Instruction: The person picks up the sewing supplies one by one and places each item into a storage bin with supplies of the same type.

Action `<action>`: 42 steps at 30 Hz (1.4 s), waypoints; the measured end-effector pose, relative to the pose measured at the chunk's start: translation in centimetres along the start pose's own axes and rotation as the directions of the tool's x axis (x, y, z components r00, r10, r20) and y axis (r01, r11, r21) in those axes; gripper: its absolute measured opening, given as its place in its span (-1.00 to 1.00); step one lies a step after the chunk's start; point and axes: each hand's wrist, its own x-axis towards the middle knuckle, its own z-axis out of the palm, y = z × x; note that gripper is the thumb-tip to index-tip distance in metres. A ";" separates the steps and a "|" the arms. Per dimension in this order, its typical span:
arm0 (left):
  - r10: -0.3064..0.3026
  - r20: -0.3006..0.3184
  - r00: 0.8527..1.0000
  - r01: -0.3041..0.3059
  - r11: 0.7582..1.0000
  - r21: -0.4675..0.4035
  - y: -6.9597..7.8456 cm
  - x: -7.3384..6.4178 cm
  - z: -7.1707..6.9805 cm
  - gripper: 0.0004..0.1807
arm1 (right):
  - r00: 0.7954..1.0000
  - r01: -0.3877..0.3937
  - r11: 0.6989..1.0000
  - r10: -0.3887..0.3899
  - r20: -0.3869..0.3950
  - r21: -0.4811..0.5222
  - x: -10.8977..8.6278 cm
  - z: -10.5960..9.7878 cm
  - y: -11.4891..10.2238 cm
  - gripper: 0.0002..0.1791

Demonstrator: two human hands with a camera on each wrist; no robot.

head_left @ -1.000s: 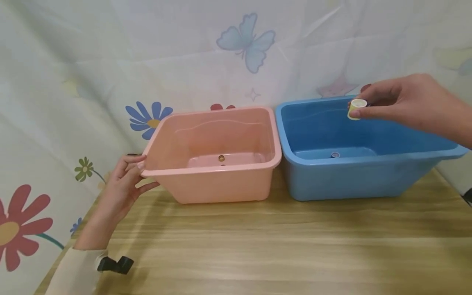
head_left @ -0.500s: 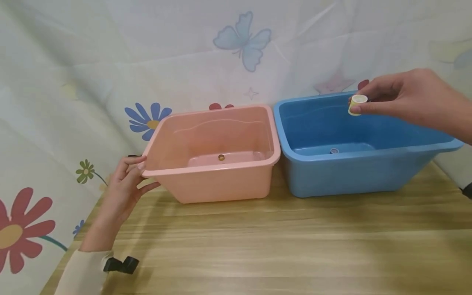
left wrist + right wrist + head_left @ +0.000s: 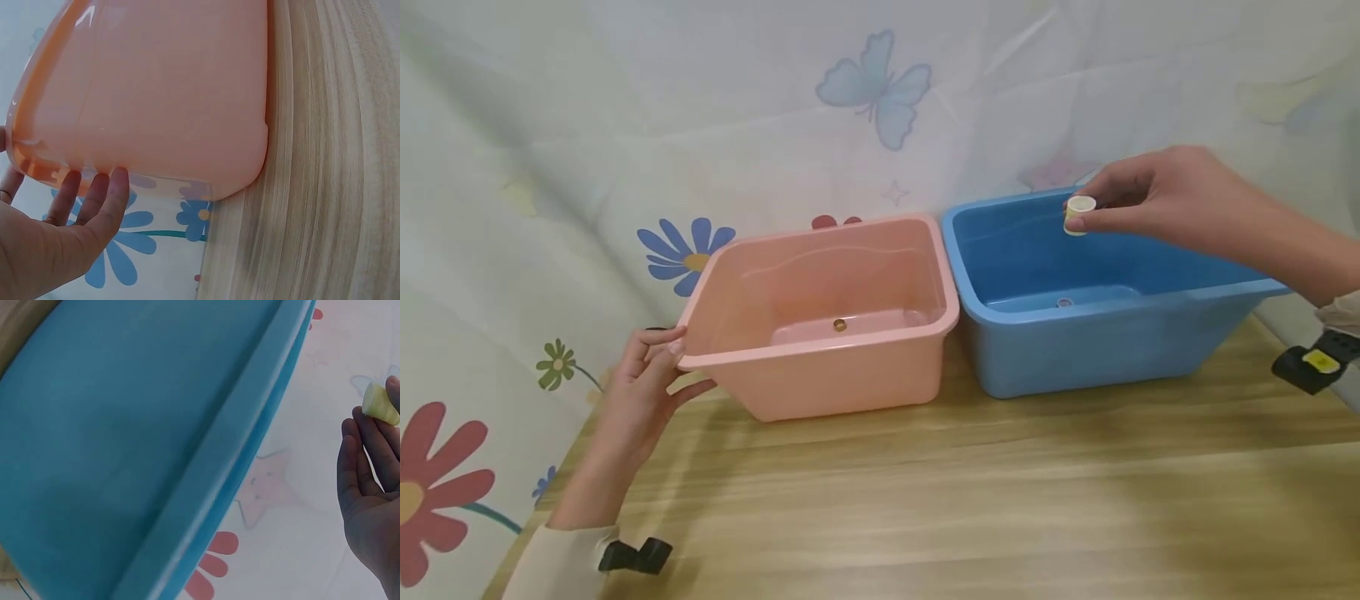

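Over the blue tub (image 3: 1097, 333), my right hand (image 3: 1180, 200) pinches a small pale-yellow cylinder (image 3: 1077, 218) between thumb and fingers, its white hollow end facing up. The right wrist view shows the cylinder's yellow side (image 3: 382, 405) beside the fingers, above the tub's rim. At the pink tub (image 3: 842, 375), my left hand (image 3: 643, 387) grips the left front corner of the rim. In the left wrist view several fingertips (image 3: 117, 181) press the tub's outer wall. A small gold round piece (image 3: 839, 325) lies in the pink tub, and a small pale ring-shaped piece (image 3: 1064, 302) in the blue one.
Both tubs stand side by side on a wood-grain table (image 3: 925, 500). A white cloth backdrop (image 3: 700, 100) printed with flowers and a butterfly hangs close behind them and along the left. Dark camera straps (image 3: 636, 556) sit on both wrists.
The head view has shifted, so the tubs appear further left. My right hand still holds the cylinder over the blue tub, now nearer its left part. My left hand stays on the pink rim.
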 end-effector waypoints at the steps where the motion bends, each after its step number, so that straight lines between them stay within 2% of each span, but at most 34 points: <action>1: 0.002 0.003 1.000 -0.002 1.000 -0.001 0.0 0.0 0.0 -0.75 | 1.000 -0.002 1.000 0.002 0.014 0.008 0.3 0.0 -0.2 -0.57; 4: 0.006 0.000 1.000 -0.006 1.000 0.007 0.0 -0.2 -0.3 -0.74 | 0.999 0.030 0.999 -0.030 0.031 0.016 1.4 0.1 -0.8 -0.54; 9: 0.013 -0.015 1.000 -0.012 1.000 0.027 0.1 -0.4 -0.5 -0.73 | 0.994 0.102 0.994 -0.101 0.035 -0.036 3.1 0.2 -1.4 -0.55; 16: 0.019 -0.013 1.000 -0.019 1.000 0.022 0.3 -0.2 -0.6 -0.74 | 0.987 0.142 0.988 -0.136 0.079 -0.064 4.9 0.1 -1.6 -0.51; 22: 0.022 -0.006 1.000 -0.022 1.000 0.023 0.4 -0.1 -0.7 -0.75 | 0.970 0.172 0.979 -0.149 0.191 -0.111 6.7 0.5 -1.6 -0.46; 27: 0.021 -0.007 1.000 -0.021 1.000 0.017 0.5 0.0 -0.9 -0.76 | 0.922 0.253 0.954 -0.188 0.340 -0.159 8.3 1.1 -1.4 -0.55; 33: 0.019 -0.015 1.000 -0.019 1.000 0.010 0.4 -0.3 -0.9 -0.76 | 0.850 0.314 0.943 -0.225 0.476 -0.116 9.7 1.6 -0.4 -0.55; 40: 0.022 -0.019 1.000 -0.022 0.999 0.026 0.5 -0.5 -0.5 -0.74 | 0.735 0.348 0.937 -0.253 0.630 -0.029 10.6 1.6 0.5 -0.53; 42: 0.021 -0.019 1.000 -0.020 0.999 0.025 0.6 -0.5 -0.5 -0.73 | 0.711 0.343 0.939 -0.250 0.657 -0.014 10.8 1.6 0.6 -0.51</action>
